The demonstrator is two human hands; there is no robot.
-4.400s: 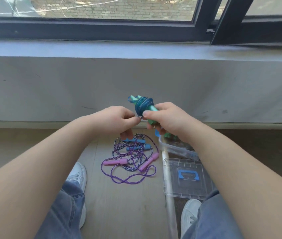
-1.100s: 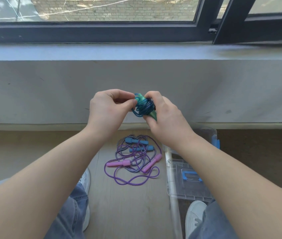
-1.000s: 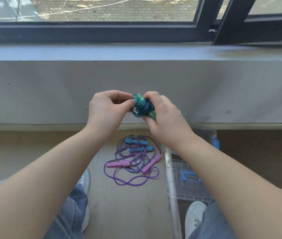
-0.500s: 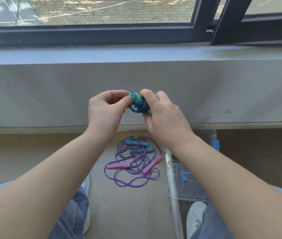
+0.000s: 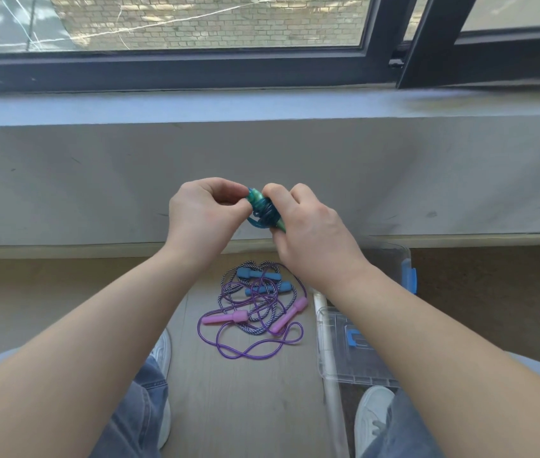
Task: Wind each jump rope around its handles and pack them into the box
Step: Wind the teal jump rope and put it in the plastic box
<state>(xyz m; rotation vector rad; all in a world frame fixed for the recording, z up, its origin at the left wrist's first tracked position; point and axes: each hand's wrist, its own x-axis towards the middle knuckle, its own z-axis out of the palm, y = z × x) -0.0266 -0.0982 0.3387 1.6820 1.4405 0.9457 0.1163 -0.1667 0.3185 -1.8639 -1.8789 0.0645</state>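
A seated person, jeans (image 5: 139, 418) and white shoes (image 5: 374, 411) at the frame's bottom edge, packs away jump ropes on a wooden floor (image 5: 245, 408). A clear lid (image 5: 338, 358) lies flat just on the near side of the box (image 5: 397, 251), apparently set aside so the box stands open for packing. Left of the box, the pink rope (image 5: 238, 315) and the blue rope (image 5: 255, 276) lie loose and tangled together on the floor, neither yet wound. Above and left of the box, both hands hold the teal rope (image 5: 263, 209) up in the air, likely to keep its coils in plain sight. The right hand (image 5: 308, 233) has its fingers (image 5: 275, 193) curled round the paired handles, keeping them together as a core. The left hand (image 5: 205, 216) has thumb and forefinger closed in a pinch on the bundle's upper end, seemingly tucking in the last of the cord; whether they grip cord or handle tip cannot be told. The bundle looks nearly ready for the box. Beyond the box rise a grey wall (image 5: 96, 180), a sill (image 5: 196, 107) and a window (image 5: 196, 24).
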